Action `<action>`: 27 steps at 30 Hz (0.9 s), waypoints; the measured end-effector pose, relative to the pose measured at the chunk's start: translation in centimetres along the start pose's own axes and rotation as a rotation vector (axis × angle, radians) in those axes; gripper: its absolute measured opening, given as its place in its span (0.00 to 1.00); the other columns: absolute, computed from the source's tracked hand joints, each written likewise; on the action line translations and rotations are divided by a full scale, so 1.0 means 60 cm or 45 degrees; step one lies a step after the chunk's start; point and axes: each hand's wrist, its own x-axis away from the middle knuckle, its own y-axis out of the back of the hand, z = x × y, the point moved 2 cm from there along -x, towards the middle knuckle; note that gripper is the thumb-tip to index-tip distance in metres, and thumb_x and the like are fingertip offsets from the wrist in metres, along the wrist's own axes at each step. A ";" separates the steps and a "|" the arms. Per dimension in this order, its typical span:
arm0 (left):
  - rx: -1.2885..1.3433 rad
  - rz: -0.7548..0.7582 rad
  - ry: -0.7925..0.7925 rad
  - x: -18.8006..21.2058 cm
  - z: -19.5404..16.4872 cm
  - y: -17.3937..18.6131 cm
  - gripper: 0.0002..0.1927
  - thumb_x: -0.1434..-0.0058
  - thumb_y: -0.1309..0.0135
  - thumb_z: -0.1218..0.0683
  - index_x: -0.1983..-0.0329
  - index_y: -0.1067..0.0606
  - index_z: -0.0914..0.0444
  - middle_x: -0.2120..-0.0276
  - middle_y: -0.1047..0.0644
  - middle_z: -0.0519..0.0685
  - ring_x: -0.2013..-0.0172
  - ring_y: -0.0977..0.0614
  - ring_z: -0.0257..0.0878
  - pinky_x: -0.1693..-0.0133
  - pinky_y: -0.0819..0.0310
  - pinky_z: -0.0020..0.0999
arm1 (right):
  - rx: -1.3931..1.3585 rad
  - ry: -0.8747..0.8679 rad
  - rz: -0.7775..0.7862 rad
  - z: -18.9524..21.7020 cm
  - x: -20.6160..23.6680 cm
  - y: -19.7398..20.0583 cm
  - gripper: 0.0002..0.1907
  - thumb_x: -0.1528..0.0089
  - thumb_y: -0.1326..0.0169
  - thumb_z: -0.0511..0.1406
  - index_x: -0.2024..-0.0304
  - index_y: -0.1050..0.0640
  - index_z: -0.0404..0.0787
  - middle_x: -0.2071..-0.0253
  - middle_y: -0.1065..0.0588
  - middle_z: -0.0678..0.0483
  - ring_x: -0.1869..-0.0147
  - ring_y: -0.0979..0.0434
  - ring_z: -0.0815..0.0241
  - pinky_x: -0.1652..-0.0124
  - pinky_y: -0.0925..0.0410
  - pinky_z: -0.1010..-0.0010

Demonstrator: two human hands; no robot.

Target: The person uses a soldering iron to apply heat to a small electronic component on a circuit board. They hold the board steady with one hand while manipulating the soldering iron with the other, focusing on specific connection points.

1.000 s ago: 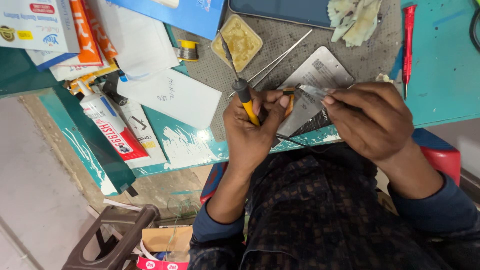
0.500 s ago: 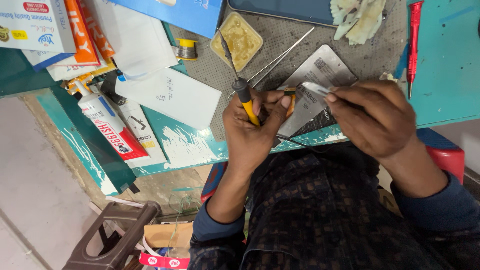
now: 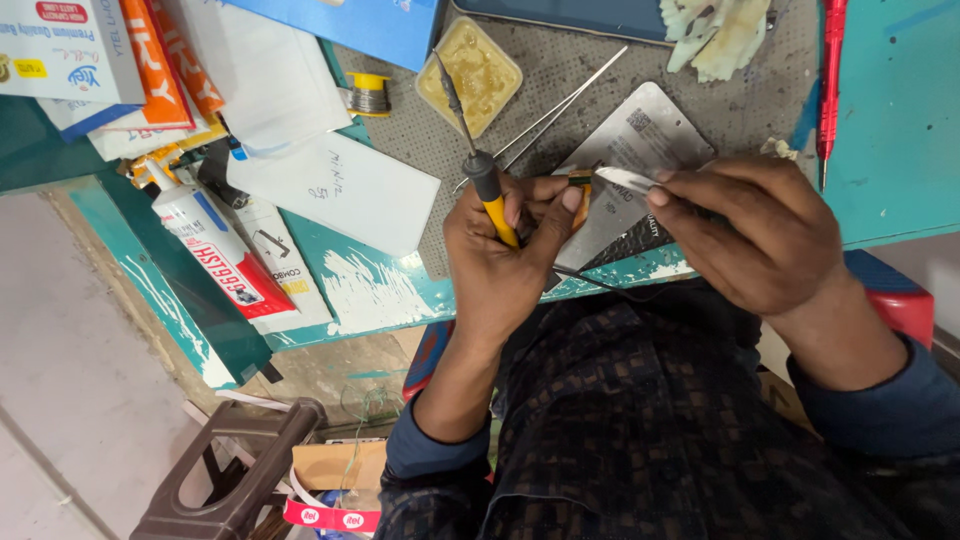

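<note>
Two hands: both are at work over the near edge of the teal bench [image 3: 900, 120], close together above a grey perforated mat [image 3: 560, 90].
Metal plate [image 3: 640, 150]: a flat silver panel lying on the mat under the hands; it looks stiff and thin, and would best be lifted by its edges.
Left hand [image 3: 500, 270]: closed firmly around the yellow handle of a soldering iron [image 3: 482, 180], thumb and fingers wrapped, with nothing loose in the grasp.
Soldering iron: long, rigid and light by the look of it; its dark tip points away toward the flux tin [image 3: 470, 75], so the insulated yellow grip is the only sensible place to hold it.
Right hand [image 3: 760, 235]: fingers pinched shut on slim tweezers [image 3: 625, 178], whose points reach toward the left thumb.
Tweezers: springy, smooth metal, likely slippery; they are held partway along the arms.
Small part [image 3: 580, 185]: a tiny orange-and-dark piece between the left fingertips and the tweezer points; it seems light and fragile, and what exactly grips it cannot be told.
</note>
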 end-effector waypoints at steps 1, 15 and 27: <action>0.009 0.001 0.008 -0.001 0.000 0.000 0.18 0.32 0.43 0.69 0.66 0.40 0.63 0.57 0.18 0.60 0.57 0.14 0.39 0.54 0.14 0.34 | -0.020 0.013 0.014 0.000 0.000 -0.001 0.09 0.41 0.33 0.29 0.59 0.16 0.33 0.57 0.20 0.50 0.52 0.24 0.54 0.57 0.27 0.68; 0.014 0.001 0.013 -0.002 0.001 0.000 0.19 0.33 0.42 0.68 0.66 0.41 0.63 0.57 0.18 0.59 0.58 0.14 0.38 0.55 0.14 0.33 | 0.069 0.128 0.061 0.000 -0.016 0.000 0.10 0.43 0.32 0.29 0.59 0.15 0.35 0.57 0.20 0.52 0.53 0.25 0.56 0.61 0.26 0.71; -0.005 -0.044 -0.014 0.002 0.008 0.000 0.19 0.33 0.42 0.68 0.67 0.41 0.63 0.57 0.19 0.60 0.58 0.14 0.38 0.56 0.15 0.32 | -0.766 -0.577 -0.031 -0.020 -0.018 -0.002 0.04 0.32 0.36 0.27 0.55 0.18 0.34 0.62 0.19 0.49 0.66 0.23 0.63 0.68 0.34 0.79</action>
